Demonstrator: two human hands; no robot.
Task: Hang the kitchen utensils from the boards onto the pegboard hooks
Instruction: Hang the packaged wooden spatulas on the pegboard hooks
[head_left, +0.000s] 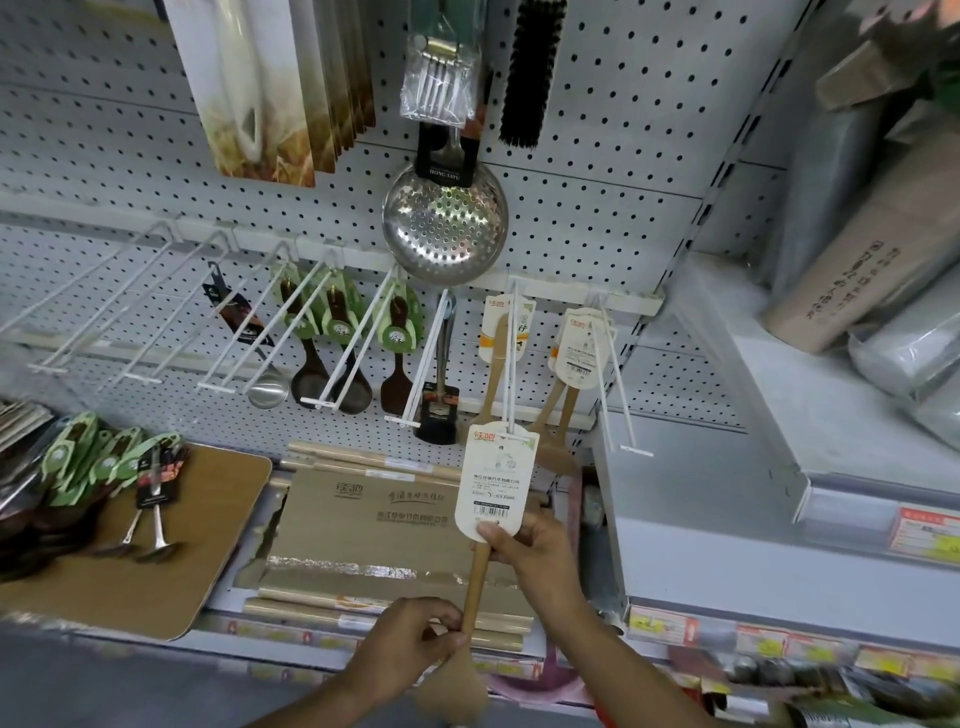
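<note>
I hold a wooden spoon (475, 587) with a white label card (496, 480) upright in front of the pegboard (597, 156). My right hand (530, 551) pinches the card's lower edge and the handle top. My left hand (415, 642) grips the handle low down, just above the spoon's bowl. The card's top sits at the tip of a white hook (511, 364), which carries another wooden spoon (501, 343) further back. More utensils lie piled on a wooden board (197, 525) at the left.
Several white hooks (104, 322) on the left hang bare; others carry dark spoons with green cards (337, 322), a ladle and a spatula. A steel skimmer (444, 228) hangs above. A cardboard box (374, 525) lies below, and wrapped packages (857, 208) fill the right shelf.
</note>
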